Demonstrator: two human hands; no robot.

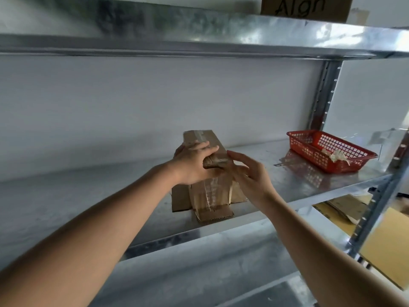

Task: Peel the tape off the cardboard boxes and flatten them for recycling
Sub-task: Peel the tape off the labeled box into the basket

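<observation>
Left hand (194, 162): fingers curled over the top of the cardboard box (210, 171), thumb on its near edge, gripping. Box stands upright on the metal shelf (88, 196), bottom flaps splayed, clear tape (209, 191) down its front face. Right hand (250, 173): fingers straight, slightly apart, just beside the box's right side; contact unclear. Bare shelf either side; red basket (329, 151) well apart at right, near shelf edge.

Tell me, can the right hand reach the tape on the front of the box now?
Probably yes. The right hand is open beside the box, and nothing covers the tape on the front; the left hand holds the top.
</observation>
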